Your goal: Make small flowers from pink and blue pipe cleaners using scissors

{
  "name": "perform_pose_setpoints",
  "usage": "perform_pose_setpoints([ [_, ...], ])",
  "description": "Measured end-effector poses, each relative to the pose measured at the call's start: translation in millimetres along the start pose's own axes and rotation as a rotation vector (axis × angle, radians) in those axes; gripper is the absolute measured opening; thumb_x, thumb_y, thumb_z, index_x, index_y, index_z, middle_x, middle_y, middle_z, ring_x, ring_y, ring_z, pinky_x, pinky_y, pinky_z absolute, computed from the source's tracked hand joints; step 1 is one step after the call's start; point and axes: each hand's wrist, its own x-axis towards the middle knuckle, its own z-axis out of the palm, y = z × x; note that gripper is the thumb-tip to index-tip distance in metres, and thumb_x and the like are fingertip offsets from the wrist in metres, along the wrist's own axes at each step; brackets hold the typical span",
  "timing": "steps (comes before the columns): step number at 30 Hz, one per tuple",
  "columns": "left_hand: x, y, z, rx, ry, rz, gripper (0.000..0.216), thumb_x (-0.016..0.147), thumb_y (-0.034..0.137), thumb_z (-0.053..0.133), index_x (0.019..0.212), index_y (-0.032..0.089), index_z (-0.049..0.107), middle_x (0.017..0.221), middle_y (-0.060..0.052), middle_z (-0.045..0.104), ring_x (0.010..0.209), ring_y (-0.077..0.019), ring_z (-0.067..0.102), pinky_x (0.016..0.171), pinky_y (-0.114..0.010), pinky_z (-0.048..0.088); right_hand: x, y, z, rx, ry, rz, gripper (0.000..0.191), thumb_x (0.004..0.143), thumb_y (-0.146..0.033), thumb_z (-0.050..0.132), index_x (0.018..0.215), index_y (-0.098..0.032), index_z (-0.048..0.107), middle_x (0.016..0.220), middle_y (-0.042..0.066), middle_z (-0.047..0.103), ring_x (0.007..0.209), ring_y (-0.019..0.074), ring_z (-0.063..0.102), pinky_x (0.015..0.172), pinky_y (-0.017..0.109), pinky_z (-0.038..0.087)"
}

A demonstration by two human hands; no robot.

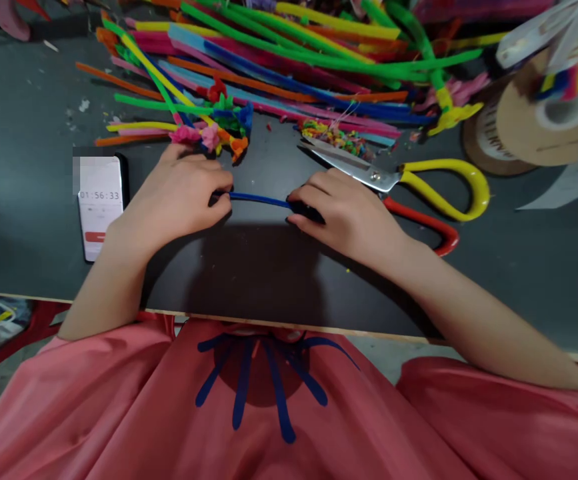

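Observation:
A short length of thin blue pipe cleaner [259, 197] is stretched almost level between my two hands, just above the dark tabletop. My left hand [181, 193] pinches its left end between thumb and fingers. At the other end, my right hand [351, 210] grips it the same way, fingertips pointing left. Both ends of the stem disappear inside the fingers. Scissors [376, 175] with one yellow and one red handle lie open just beyond my right hand. Small pipe-cleaner flowers [219, 123] on coloured stems sit right behind my left hand.
Many coloured pipe cleaners [289, 60] are heaped along the far side. Multicoloured trimmings [336, 137] lie by the scissor tips. A ribbon spool [553, 107] stands at the right. Left of my left wrist is a phone [101, 210] showing a timer. The table's near edge [269, 325] borders my clothing.

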Motion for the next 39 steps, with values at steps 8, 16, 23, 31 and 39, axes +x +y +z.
perform_pose_setpoints([
  [8, -2, 3, 5, -0.037, 0.037, 0.058, 0.023, 0.087, 0.036, 0.038, 0.084, 0.022, 0.056, 0.085, -0.003, 0.065, 0.088, -0.0199, 0.063, 0.078, -0.033, 0.045, -4, 4, -6, -0.113, 0.04, 0.044, 0.024, 0.091, -0.025, 0.037, 0.087, -0.016, 0.059, 0.085, 0.009, 0.06, 0.081, 0.0213, 0.052, 0.072, 0.033, 0.04],
  [16, -17, 17, -6, -0.219, 0.089, -0.152, 0.021, 0.087, 0.038, 0.041, 0.091, 0.024, 0.056, 0.093, 0.0, 0.066, 0.087, -0.0164, 0.063, 0.069, -0.028, 0.044, -40, 18, -45, -0.317, -0.089, 0.087, 0.018, 0.087, -0.027, 0.043, 0.08, -0.017, 0.056, 0.076, 0.008, 0.057, 0.075, 0.0229, 0.055, 0.068, 0.036, 0.043],
  [23, -17, -3, -5, 0.009, 0.093, -0.534, 0.036, 0.088, 0.027, 0.028, 0.107, 0.011, 0.056, 0.118, -0.016, 0.06, 0.118, -0.0323, 0.053, 0.099, -0.044, 0.045, -43, 12, -26, -0.253, -0.064, 0.09, 0.026, 0.085, -0.03, 0.051, 0.101, -0.013, 0.06, 0.096, 0.013, 0.061, 0.091, 0.0279, 0.058, 0.08, 0.038, 0.047],
  [31, 25, -16, -2, 0.087, 0.061, -0.575, 0.045, 0.092, 0.026, 0.019, 0.126, 0.009, 0.044, 0.131, -0.013, 0.048, 0.126, -0.0255, 0.046, 0.105, -0.039, 0.042, 1, -11, -2, -0.127, -0.042, 0.018, 0.027, 0.089, -0.027, 0.044, 0.106, -0.013, 0.06, 0.101, 0.013, 0.06, 0.091, 0.0252, 0.053, 0.078, 0.037, 0.042],
  [39, 23, -12, -4, 0.182, 0.003, -0.574, 0.05, 0.094, 0.03, 0.011, 0.119, 0.01, 0.05, 0.121, -0.012, 0.053, 0.116, -0.0225, 0.052, 0.092, -0.035, 0.044, 4, -9, -1, -0.217, -0.064, 0.032, 0.028, 0.093, -0.02, 0.033, 0.087, -0.015, 0.06, 0.088, 0.01, 0.06, 0.083, 0.0211, 0.053, 0.074, 0.033, 0.04],
])
